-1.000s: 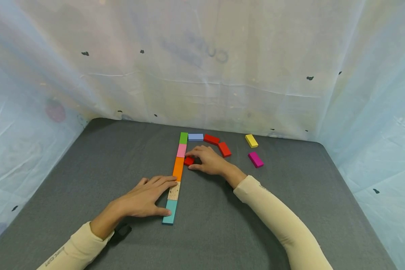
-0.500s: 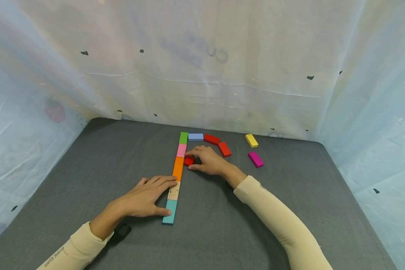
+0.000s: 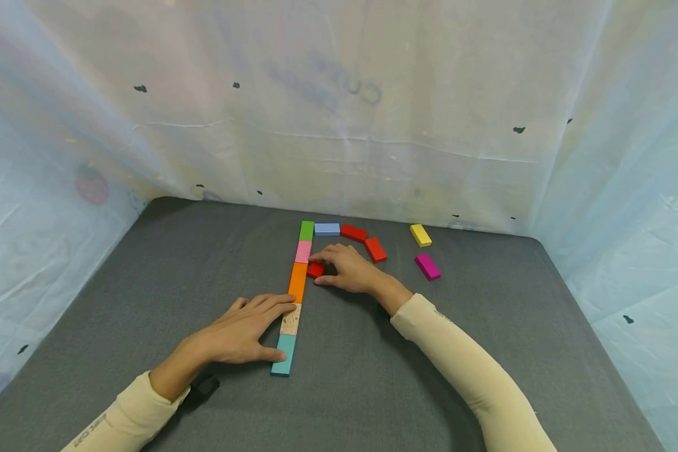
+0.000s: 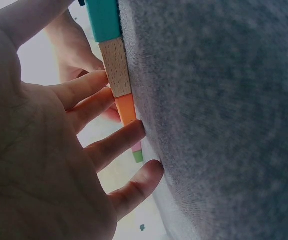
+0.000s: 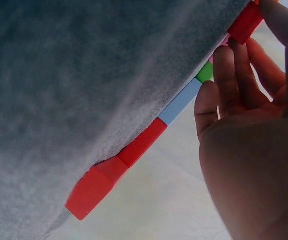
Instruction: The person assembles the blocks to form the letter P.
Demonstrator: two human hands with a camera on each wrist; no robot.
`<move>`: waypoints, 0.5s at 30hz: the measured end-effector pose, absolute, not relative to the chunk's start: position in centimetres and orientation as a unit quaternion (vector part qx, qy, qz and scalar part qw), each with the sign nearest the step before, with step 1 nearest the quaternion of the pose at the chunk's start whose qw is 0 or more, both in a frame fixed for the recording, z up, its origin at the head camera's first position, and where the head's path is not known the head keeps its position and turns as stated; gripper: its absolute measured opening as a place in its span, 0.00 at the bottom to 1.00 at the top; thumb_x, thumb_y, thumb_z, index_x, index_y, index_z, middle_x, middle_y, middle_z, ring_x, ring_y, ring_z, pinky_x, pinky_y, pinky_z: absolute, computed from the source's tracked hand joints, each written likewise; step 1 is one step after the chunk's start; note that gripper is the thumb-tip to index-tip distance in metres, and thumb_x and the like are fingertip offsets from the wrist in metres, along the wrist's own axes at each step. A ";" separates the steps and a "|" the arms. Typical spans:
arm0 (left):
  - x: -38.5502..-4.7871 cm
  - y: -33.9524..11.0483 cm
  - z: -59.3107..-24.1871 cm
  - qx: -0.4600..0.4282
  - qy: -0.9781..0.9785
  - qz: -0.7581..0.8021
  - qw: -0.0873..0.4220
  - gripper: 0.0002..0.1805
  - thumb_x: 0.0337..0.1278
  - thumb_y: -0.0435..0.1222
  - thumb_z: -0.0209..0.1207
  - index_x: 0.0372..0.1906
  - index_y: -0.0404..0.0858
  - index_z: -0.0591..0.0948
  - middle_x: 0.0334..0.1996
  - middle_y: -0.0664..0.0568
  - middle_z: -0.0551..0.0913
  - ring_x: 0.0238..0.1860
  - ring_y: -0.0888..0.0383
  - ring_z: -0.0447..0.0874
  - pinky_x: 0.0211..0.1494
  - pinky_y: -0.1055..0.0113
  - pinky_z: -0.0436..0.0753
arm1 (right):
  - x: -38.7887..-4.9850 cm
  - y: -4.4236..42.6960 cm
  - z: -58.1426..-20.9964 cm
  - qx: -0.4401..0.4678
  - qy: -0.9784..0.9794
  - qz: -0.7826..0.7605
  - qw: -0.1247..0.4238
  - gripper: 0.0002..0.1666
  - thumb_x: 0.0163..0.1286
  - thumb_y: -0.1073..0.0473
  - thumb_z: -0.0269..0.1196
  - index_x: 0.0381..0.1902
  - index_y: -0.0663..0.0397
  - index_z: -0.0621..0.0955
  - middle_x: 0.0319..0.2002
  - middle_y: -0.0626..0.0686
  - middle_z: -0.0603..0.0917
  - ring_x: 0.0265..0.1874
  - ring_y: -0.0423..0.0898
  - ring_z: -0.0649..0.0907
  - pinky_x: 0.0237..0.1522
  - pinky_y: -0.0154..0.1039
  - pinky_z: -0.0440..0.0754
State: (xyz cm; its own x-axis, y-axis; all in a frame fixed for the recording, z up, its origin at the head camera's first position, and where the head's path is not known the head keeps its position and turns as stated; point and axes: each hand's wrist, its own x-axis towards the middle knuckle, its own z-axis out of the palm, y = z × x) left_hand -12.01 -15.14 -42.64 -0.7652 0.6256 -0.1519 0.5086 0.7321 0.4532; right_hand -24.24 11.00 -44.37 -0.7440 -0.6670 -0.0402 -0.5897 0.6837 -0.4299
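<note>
A line of flat wooden blocks runs down the table: green, pink, orange, bare wood and teal. My left hand lies spread along its left side, fingertips touching around the orange and bare-wood blocks, thumb on the teal one. With my right hand I pinch a small red block between thumb and fingers, right against the line near the orange block's top end. From the green block's right side a blue block and two red blocks curve away to the right.
Off to the right lie a yellow block and a magenta block, apart from the others. A dark grey cloth covers the table. Pale translucent sheeting hangs behind it and at both sides.
</note>
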 end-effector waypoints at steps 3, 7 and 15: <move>-12.0 -15.1 -42.7 0.305 0.920 0.195 0.152 0.49 0.49 0.62 0.67 0.75 0.49 0.64 0.75 0.55 0.62 0.74 0.50 0.61 0.64 0.41 0.62 | -24.3 11.2 -44.3 -0.346 0.912 -0.201 0.094 0.33 0.67 0.43 0.67 0.68 0.41 0.75 0.60 0.50 0.80 0.57 0.47 0.77 0.69 0.57 0.66; -12.1 -14.9 -42.8 0.302 0.919 0.198 0.156 0.48 0.49 0.62 0.68 0.75 0.50 0.64 0.76 0.57 0.62 0.74 0.51 0.61 0.64 0.42 0.62 | -24.2 11.9 -44.2 -0.345 0.914 -0.193 0.087 0.35 0.66 0.43 0.68 0.68 0.42 0.75 0.62 0.50 0.79 0.60 0.49 0.77 0.68 0.54 0.67; -12.0 -15.2 -42.7 0.305 0.919 0.197 0.152 0.49 0.50 0.63 0.67 0.75 0.50 0.64 0.76 0.56 0.62 0.74 0.50 0.61 0.64 0.41 0.62 | -23.5 14.8 -44.2 -0.348 0.915 -0.193 0.066 0.35 0.65 0.46 0.70 0.68 0.46 0.75 0.61 0.52 0.79 0.62 0.51 0.75 0.69 0.53 0.68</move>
